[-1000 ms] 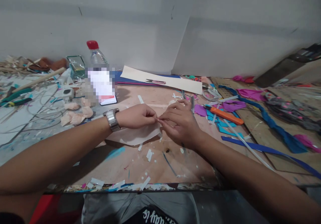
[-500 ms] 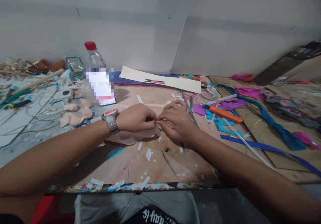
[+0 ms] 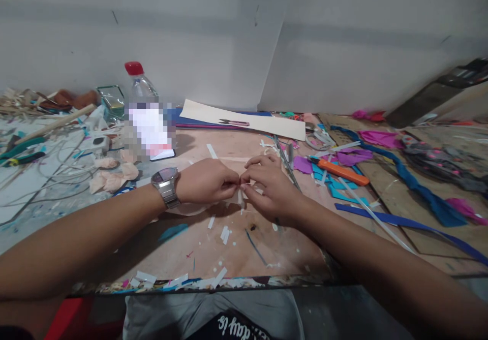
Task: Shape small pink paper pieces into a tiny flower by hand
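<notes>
My left hand (image 3: pixel 209 180), a metal watch (image 3: pixel 165 183) on its wrist, is closed in a pinch at the middle of the worktable. Partly hidden beneath it lies a thin pale sheet (image 3: pixel 186 209), and the pinched fingers seem to hold its gathered end (image 3: pixel 241 197). My right hand (image 3: pixel 269 187) meets the left fingertip to fingertip. Its thumb and index finger pinch a thin white strand (image 3: pixel 247 184), while the other fingers curl above. Exactly how strand and sheet join is hidden by the fingers.
Tweezers (image 3: pixel 285 159) lie just beyond my right hand. An orange utility knife (image 3: pixel 339 171) rests among coloured scraps at right. Thread snips (image 3: pixel 234 122) sit on a cream strip (image 3: pixel 267 125). A lit phone (image 3: pixel 150 129) leans against a red-capped bottle (image 3: pixel 142 83). Green-handled pliers (image 3: pixel 23 152) lie far left.
My left wrist has turned slightly and the watch has rotated with it. Less of the pale sheet shows under the left hand. Both hands stay together, still pinching.
</notes>
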Available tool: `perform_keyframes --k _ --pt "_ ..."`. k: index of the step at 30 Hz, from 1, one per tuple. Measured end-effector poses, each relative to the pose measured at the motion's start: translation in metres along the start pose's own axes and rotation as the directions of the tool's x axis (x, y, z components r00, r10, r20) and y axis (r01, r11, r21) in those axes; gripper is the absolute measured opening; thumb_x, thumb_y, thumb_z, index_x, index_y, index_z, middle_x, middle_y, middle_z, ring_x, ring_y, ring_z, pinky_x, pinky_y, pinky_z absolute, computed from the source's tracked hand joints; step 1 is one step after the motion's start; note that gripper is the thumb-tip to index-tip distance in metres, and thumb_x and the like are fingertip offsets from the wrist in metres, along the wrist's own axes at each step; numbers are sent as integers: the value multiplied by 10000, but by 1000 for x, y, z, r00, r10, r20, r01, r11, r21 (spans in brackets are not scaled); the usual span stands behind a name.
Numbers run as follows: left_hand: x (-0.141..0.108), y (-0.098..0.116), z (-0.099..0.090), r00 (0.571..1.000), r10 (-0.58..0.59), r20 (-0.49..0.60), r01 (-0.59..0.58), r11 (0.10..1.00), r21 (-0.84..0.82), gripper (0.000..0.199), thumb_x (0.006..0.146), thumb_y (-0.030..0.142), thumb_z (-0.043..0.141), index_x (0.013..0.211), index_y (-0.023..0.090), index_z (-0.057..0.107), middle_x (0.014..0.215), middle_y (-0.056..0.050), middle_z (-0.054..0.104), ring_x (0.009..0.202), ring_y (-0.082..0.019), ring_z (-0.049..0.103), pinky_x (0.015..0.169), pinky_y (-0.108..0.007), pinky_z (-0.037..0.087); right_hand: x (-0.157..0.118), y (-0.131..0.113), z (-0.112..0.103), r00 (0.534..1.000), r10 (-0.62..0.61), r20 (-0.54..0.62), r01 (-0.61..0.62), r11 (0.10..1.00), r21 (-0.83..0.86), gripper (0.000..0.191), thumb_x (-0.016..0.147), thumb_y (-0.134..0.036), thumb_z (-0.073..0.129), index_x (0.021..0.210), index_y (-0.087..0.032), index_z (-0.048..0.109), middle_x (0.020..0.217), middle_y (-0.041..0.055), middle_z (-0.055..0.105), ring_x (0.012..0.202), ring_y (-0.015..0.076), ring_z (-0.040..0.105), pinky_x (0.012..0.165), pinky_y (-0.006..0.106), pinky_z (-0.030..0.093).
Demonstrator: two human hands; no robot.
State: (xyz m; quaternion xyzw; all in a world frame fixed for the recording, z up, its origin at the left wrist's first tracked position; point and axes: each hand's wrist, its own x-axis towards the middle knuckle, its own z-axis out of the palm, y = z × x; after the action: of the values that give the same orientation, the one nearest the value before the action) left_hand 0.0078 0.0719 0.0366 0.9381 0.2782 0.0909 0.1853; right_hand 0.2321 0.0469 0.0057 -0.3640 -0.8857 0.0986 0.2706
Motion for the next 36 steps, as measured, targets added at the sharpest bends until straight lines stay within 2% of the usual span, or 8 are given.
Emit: perform_keyframes --k 9,14,21,25,29,36 --pt "0 -7 -5 995 -80 64 92 972 -215 265 942 333 557 857 145 723 701 -11 653 617 -125 506 603 -260 299 -1 2 -1 992 -83 -90 75 993 -89 91 953 -251 644 894 -237 710 843 8 760 1059 260 622 1059 502 265" --pt "1 -13 -5 977 -133 167 184 922 -341 329 943 418 570 836 142 713 656 12 578 602 -116 443 575 -249 302 -1 3 -1 980 -147 -137 128 982 -142 109 988 -276 639 930 -254 729 838 -11 779 1059 246 638 1100 498 244" --pt "1 -20 -5 973 -110 205 195 863 -465 303 931 411 596 821 142 680 671 27 518 628 -111 411 574 -241 307 -1 3 -1 966 -202 -163 177 972 -157 64 966 -261 688 927 -270 737 847 -25 773 1023 225 647 1115 496 246" --pt "1 -20 -4 982 -101 160 166 867 -470 357 973 433 541 834 136 682 704 19 524 658 -116 426 599 -244 318 -1 3 0 953 -235 -190 203 963 -176 48 955 -235 694 937 -265 728 849 -23 766 994 223 648 1098 500 278" --pt "1 -19 -2 985 -113 128 159 886 -436 374 974 451 541 810 141 669 657 32 483 623 -108 391 576 -247 293 0 2 0 951 -222 -216 185 966 -179 39 959 -267 701 923 -261 713 839 -24 768 973 225 654 1074 498 295" --pt "0 -6 -1 993 -114 -29 98 938 -332 277 924 312 561 740 141 678 630 31 557 607 -96 449 597 -242 309 0 0 1 978 -121 -171 95 983 -155 79 957 -260 652 883 -236 667 839 -10 749 979 235 646 1060 498 282"
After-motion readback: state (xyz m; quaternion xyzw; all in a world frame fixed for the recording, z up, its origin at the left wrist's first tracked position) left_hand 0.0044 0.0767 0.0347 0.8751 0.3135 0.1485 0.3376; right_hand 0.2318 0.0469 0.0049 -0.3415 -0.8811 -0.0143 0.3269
